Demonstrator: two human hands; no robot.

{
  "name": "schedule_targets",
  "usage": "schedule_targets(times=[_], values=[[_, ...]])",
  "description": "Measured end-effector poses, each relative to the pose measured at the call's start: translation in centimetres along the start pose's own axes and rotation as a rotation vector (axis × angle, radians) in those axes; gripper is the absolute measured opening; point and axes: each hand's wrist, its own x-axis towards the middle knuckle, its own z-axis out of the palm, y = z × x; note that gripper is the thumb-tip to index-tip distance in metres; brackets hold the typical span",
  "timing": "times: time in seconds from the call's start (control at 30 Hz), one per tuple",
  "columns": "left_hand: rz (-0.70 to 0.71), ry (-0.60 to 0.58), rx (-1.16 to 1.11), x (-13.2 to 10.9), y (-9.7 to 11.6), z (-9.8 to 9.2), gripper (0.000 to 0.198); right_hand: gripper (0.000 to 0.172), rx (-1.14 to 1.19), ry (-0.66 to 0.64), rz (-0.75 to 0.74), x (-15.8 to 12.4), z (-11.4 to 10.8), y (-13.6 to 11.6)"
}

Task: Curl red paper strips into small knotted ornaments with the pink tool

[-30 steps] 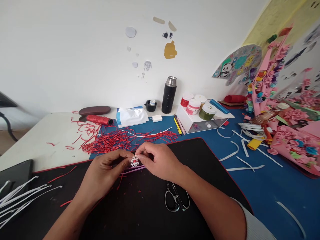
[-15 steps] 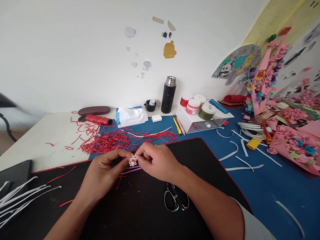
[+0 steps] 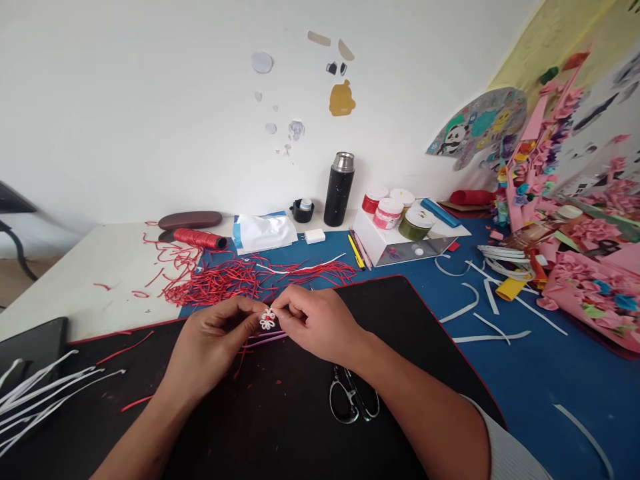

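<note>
White looped flower [image 3: 267, 322] with red centre: just left of and below frame centre, held between the two hands above the black mat [image 3: 270, 427]. Left hand [image 3: 207, 340]: thumb and forefinger pinched together on the flower's left edge. Right hand [image 3: 320, 325]: thumb and forefinger clamped on its upper right edge; the other fingers curl in, their tips hidden. Purple strands [image 3: 270, 341] run just below the flower, partly behind the hands.

Scissors [image 3: 353, 399] lie on the mat, lower centre-right, beneath the right forearm; blades mostly covered by the arm. White strips [image 3: 50, 393] fan out at lower left, near short bits of red cord.

Beyond the mat, centre-left: tangled pile of red cord [image 3: 215, 283], a red spool [image 3: 199, 239] on its side behind it. Farther back, a white packet [image 3: 265, 231] and a white plug [image 3: 315, 236], left of an upright black flask [image 3: 339, 193]. Right of the flask, lidded jars [image 3: 387, 213] stand on a white box [image 3: 420, 252]. Blue-covered surface [image 3: 545, 380] at right carries loose white strips; pink paper flowers [image 3: 580, 277] crowd the right edge
</note>
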Motion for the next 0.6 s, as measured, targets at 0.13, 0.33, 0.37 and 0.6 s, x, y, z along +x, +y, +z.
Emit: schedule_targets(times=[0.13,0.33,0.37,0.6], values=[[0.015,0.023,0.018,0.04,0.03,0.03,0.026,0.01,-0.011,-0.008,0.01,0.02,-0.14,-0.13],[0.038,0.048,0.058,-0.05,-0.2,-0.09,0.022,0.01,0.034,-0.006,0.007,0.01,-0.33,-0.19],[0.048,0.045,0.071,-0.06,-0.21,-0.08,0.022,0.01,0.054,-0.008,0.017,0.02,-0.36,-0.23],[0.102,0.075,0.131,-0.18,0.02,0.0,0.022,0.017,0.373,-0.034,0.171,0.32,-0.12,-0.48]])
